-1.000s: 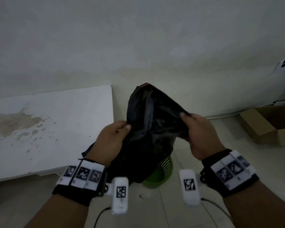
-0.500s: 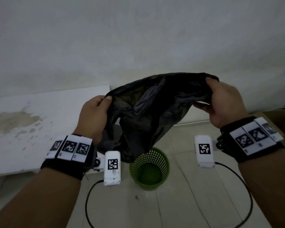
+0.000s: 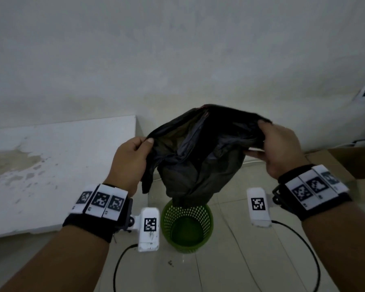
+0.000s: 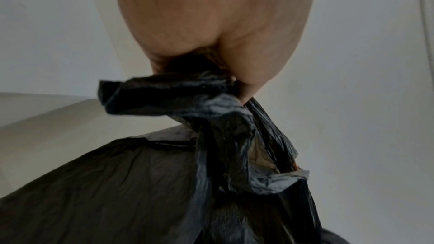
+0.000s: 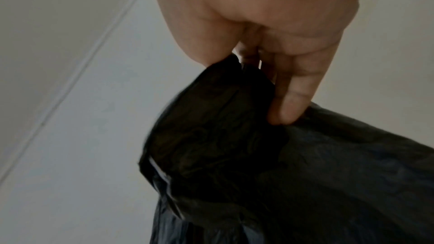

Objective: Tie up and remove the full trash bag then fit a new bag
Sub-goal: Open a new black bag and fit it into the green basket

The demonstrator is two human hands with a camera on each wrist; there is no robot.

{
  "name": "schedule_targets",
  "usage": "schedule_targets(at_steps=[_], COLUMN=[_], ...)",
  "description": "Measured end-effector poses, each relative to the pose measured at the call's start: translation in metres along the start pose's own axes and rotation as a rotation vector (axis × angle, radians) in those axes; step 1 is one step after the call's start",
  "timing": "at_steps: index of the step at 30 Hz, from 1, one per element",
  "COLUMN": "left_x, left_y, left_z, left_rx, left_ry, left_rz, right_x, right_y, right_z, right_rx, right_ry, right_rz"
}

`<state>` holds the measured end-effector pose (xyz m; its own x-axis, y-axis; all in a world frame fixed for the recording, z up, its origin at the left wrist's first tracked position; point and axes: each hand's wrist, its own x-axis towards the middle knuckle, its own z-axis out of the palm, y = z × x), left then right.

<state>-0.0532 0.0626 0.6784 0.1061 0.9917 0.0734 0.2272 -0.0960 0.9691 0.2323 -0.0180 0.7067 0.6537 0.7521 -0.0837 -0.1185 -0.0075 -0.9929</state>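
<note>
A black trash bag (image 3: 200,157) hangs in the air above a small green mesh bin (image 3: 187,226) on the floor. Its mouth is stretched between my two hands and its bottom dips just inside the bin's rim. My left hand (image 3: 133,159) pinches the left edge of the mouth, and in the left wrist view the bag (image 4: 211,173) bunches under my left hand (image 4: 218,44). My right hand (image 3: 278,148) grips the right edge. In the right wrist view my right hand (image 5: 270,34) has its fingers curled into the bag (image 5: 281,173). The bin's inside looks bare green.
A low white slab (image 3: 57,165) with stained patches lies to the left against the wall. An open cardboard box (image 3: 350,163) sits on the floor at the right. Cables (image 3: 299,249) trail over the pale floor tiles near the bin.
My hands spread the bag's mouth wide, then came down toward the bin. The bag's bottom now dips into the bin's rim.
</note>
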Motion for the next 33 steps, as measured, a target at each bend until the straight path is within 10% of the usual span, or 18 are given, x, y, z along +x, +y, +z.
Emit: schedule_targets(at_steps=[7, 15, 22, 31, 33], left_x=[-0.001, 0.011, 0.011, 0.018, 0.019], left_y=[-0.097, -0.237, -0.360, -0.477, -0.494], left_z=[0.026, 0.082, 0.120, 0.159, 0.162], left_rx=[0.140, 0.385, 0.458, 1.012, 0.980], left_ry=[-0.034, -0.040, -0.028, 0.079, 0.081], left_rz=[-0.172, -0.160, -0.039, 0.460, 0.633], right_x=[0.016, 0.057, 0.068, 0.056, 0.055], right_y=[0.105, 0.256, 0.391, 0.539, 0.556], right_z=[-0.008, -0.018, -0.012, -0.001, -0.001], right_rx=[-0.208, -0.785, -0.761, -0.657, -0.728], right_ry=[-0.078, -0.264, -0.408, -0.294, -0.204], right_rz=[0.185, -0.076, -0.060, -0.101, -0.347])
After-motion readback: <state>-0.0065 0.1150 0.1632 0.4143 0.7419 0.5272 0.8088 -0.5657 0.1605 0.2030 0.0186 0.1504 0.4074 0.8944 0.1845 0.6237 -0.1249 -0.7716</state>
